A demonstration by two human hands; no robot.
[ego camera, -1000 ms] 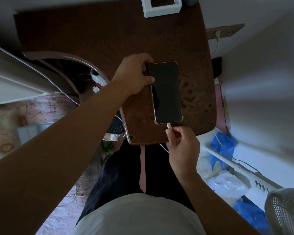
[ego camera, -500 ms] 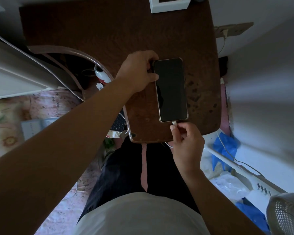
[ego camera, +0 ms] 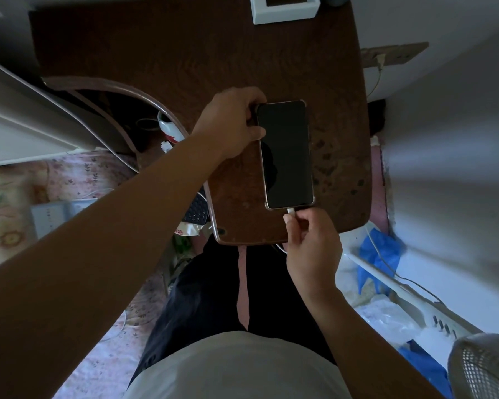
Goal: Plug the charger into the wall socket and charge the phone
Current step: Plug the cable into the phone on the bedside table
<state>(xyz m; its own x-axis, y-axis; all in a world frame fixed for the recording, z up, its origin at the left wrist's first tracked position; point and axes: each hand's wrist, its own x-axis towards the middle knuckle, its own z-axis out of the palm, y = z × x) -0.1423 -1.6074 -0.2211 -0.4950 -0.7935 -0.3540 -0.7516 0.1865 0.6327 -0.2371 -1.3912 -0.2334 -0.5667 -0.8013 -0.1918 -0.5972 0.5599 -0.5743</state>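
phone (ego camera: 285,154): lies flat, screen up and dark, on the dark brown table (ego camera: 185,53), centre of the frame, long axis running top to bottom. clear case rim shows at the corners.
left hand (ego camera: 231,122): comes in from the lower left, forearm crossing the frame. grips the phone's upper left corner, thumb on the screen edge, other fingers curled round the top edge.
right hand (ego camera: 311,243): just below the phone, over the table's near edge. thumb and forefinger pinched on the white cable plug (ego camera: 291,211).
cable plug: its tip meets the phone's bottom edge at the port. whether it is seated all the way in, cannot tell.
cable (ego camera: 280,248): thin white, a short loop shows left of the right wrist, below the table edge; the rest is hidden behind the hand.
wall socket (ego camera: 392,54): beige plate on the wall, upper right of the frame, just beside the table's right edge. a white charger (ego camera: 381,59) sits in it with a thin white lead hanging down.
table: rounded near corners, worn spots right of the phone. a white box (ego camera: 284,12) stands at its far edge, top centre.
right side: white wall, blue plastic bags (ego camera: 378,251) on the floor, a fan grille (ego camera: 484,367) at lower right.
left side: pale floral bedding (ego camera: 69,174), white panel at upper left.
person: dark trousers and a light shirt fill the bottom centre.
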